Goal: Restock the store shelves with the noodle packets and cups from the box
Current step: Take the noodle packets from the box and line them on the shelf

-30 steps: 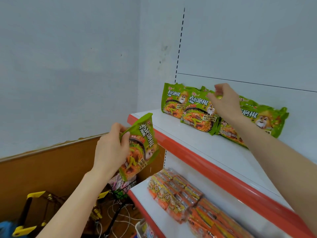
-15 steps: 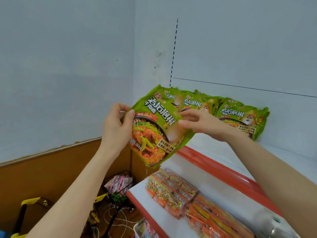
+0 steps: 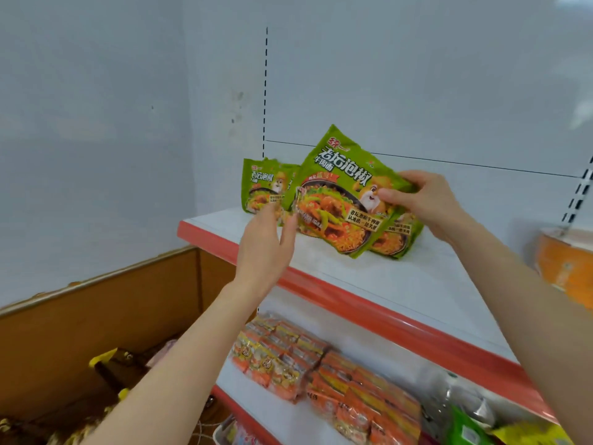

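Our right hand (image 3: pixel 430 203) pinches the green packet (image 3: pixel 333 200); our left hand (image 3: pixel 266 248) hangs slack-fingered beside it. Shelved packets (image 3: pixel 263 187) stand behind our hands; this one is unplaced.

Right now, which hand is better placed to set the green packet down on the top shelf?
Right. The right hand pinches the packet by its right edge above the top shelf; the left hand is open beside its left edge, gripping nothing.

Two bare forearms, left forearm (image 3: pixel 179 364) slim and long in the wide-angle view, right forearm (image 3: pixel 529 300) looming broader near the lens, bare left hand (image 3: pixel 266 248), bare right hand (image 3: pixel 430 203), slender fingers (image 3: pixel 390 196), left fingertips (image 3: pixel 290 220) motion-blurred, uncovered from wrist to frame edge
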Demonstrator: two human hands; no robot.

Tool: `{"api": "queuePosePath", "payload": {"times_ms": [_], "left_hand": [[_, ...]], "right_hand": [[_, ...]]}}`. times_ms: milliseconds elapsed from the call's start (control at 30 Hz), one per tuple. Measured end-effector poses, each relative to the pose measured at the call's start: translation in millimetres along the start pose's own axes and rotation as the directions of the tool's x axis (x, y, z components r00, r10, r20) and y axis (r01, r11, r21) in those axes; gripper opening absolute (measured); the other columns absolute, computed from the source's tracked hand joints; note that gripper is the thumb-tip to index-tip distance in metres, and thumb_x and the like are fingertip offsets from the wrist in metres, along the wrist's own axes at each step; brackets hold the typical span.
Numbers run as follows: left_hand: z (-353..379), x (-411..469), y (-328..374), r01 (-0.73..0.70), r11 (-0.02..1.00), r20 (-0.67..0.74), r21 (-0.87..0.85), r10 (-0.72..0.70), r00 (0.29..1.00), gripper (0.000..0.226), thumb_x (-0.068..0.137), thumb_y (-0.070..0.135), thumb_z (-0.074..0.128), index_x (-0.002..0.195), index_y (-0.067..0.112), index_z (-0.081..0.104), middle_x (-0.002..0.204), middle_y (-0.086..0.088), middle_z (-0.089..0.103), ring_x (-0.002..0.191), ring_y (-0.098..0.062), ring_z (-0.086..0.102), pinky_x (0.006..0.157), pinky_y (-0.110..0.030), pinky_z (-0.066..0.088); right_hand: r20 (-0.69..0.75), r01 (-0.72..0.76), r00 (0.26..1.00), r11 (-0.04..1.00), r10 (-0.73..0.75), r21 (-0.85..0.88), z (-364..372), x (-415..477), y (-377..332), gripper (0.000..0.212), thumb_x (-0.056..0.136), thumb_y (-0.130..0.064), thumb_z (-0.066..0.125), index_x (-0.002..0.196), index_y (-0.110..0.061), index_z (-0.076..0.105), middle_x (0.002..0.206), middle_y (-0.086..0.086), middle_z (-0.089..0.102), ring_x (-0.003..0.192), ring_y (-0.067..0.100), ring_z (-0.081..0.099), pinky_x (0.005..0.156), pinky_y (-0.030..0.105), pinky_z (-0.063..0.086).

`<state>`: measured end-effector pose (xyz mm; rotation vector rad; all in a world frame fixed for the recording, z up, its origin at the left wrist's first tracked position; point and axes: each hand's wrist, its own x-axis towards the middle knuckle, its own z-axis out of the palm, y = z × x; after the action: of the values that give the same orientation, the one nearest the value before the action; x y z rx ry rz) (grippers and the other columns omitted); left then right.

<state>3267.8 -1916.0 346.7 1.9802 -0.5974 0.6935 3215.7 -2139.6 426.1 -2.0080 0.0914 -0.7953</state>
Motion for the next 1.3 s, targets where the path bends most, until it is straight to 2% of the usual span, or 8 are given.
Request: {"api": "queuePosePath", "payload": {"times_ms": [133, 267, 433, 600, 833, 1033, 1167, 1300], "left_hand": [[41.5, -12.4, -5.3, -0.216, 0.917, 0.396, 0.334, 0.071, 0.915, 0.057, 0.098, 0.042, 0.032, 0.143, 0.006, 0.029, 0.154, -0.010, 0.022, 0.144, -0.020, 0.013, 0.116, -0.041, 0.010], [60.7, -20.2, -10.3, -0.255, 0.905, 0.541, 0.340, 0.034, 0.841, 0.057, 0.099, 0.042, 0.025, 0.142, 0.005, 0.032, 0.155, -0.010, 0.020, 0.145, -0.019, 0.009, 0.116, -0.038, 0.005], [68.7, -21.3, -20.4, -0.254, 0.911, 0.524, 0.326, 0.049, 0.850, 0.053, 0.099, 0.042, 0.024, 0.131, 0.007, 0.048, 0.150, -0.008, 0.033, 0.143, -0.017, 0.018, 0.116, -0.035, 0.007], [70.7, -22.2, -22.1, -0.256, 0.911, 0.509, 0.322, 0.061, 0.858, 0.052, 0.099, 0.042, 0.024, 0.129, 0.009, 0.051, 0.148, -0.006, 0.037, 0.142, -0.016, 0.021, 0.116, -0.033, 0.006], [70.5, -24.2, -19.6, -0.296, 0.889, 0.489, 0.348, 0.097, 0.867, 0.052, 0.099, 0.041, 0.022, 0.132, 0.010, 0.048, 0.146, -0.005, 0.039, 0.142, -0.016, 0.022, 0.116, -0.033, 0.007], [60.7, -28.7, -12.4, -0.332, 0.874, 0.462, 0.354, 0.145, 0.875, 0.076, 0.090, 0.054, 0.010, 0.127, 0.003, 0.052, 0.137, -0.012, 0.049, 0.135, -0.024, 0.036, 0.114, -0.039, 0.020], [46.2, -36.2, -13.5, -0.430, 0.803, 0.341, 0.413, 0.301, 0.891, 0.048, 0.089, 0.039, 0.033, 0.087, 0.010, 0.071, 0.085, -0.002, 0.072, 0.086, -0.021, 0.069, 0.081, -0.035, 0.054], [17.5, -53.2, -17.3, -0.452, 0.805, 0.311, 0.383, 0.348, 0.884, 0.040, 0.087, 0.034, 0.038, 0.084, 0.013, 0.072, 0.070, 0.003, 0.070, 0.064, -0.016, 0.066, 0.059, -0.023, 0.052]], "right_hand": [[-0.020, 0.017, 1.000, 0.973, -0.022, -0.231, -32.0, 21.6, 14.5, 0.025, 0.073, -0.009, 0.075, 0.096, -0.005, 0.067, 0.080, 0.008, 0.061, 0.071, 0.015, 0.056, 0.060, 0.021, 0.045], [0.030, 0.017, 1.000, 0.844, -0.001, -0.536, -33.6, 38.8, 30.9, 0.029, 0.074, -0.017, 0.075, 0.098, -0.003, 0.066, 0.090, 0.014, 0.062, 0.084, 0.023, 0.055, 0.073, 0.033, 0.043], [0.053, 0.004, 0.998, 0.795, 0.036, -0.606, -23.7, 55.6, 47.4, 0.030, 0.080, -0.021, 0.070, 0.098, 0.002, 0.065, 0.098, 0.019, 0.060, 0.086, 0.027, 0.052, 0.069, 0.031, 0.039], [0.055, 0.016, 0.998, 0.791, 0.022, -0.612, -14.2, 58.9, 57.4, 0.026, 0.081, -0.021, 0.068, 0.092, 0.002, 0.065, 0.076, 0.007, 0.052, 0.078, 0.022, 0.047, 0.054, 0.027, 0.032], [0.010, -0.027, 0.999, 0.775, 0.043, -0.631, -16.7, 59.2, 64.6, 0.046, 0.080, -0.028, 0.069, 0.119, -0.008, 0.057, 0.118, 0.014, 0.060, 0.108, 0.029, 0.055, 0.082, 0.034, 0.043], [-0.094, -0.065, 0.996, 0.720, 0.000, -0.691, -13.8, 52.5, 61.1, 0.058, 0.081, -0.032, 0.067, 0.130, -0.008, 0.047, 0.129, 0.018, 0.049, 0.121, 0.034, 0.044, 0.092, 0.041, 0.041], [-0.086, 0.018, 0.990, 0.691, -0.115, -0.723, -0.9, 41.0, 45.2, 0.040, 0.087, -0.026, 0.057, 0.121, -0.005, 0.057, 0.124, 0.017, 0.058, 0.124, 0.033, 0.042, 0.097, 0.039, 0.038], [0.022, 0.153, 0.984, 0.782, -0.176, -0.605, 42.1, 19.3, 12.5, 0.031, 0.089, -0.025, 0.054, 0.112, -0.006, 0.063, 0.120, 0.012, 0.063, 0.117, 0.027, 0.051, 0.094, 0.032, 0.038]]}}
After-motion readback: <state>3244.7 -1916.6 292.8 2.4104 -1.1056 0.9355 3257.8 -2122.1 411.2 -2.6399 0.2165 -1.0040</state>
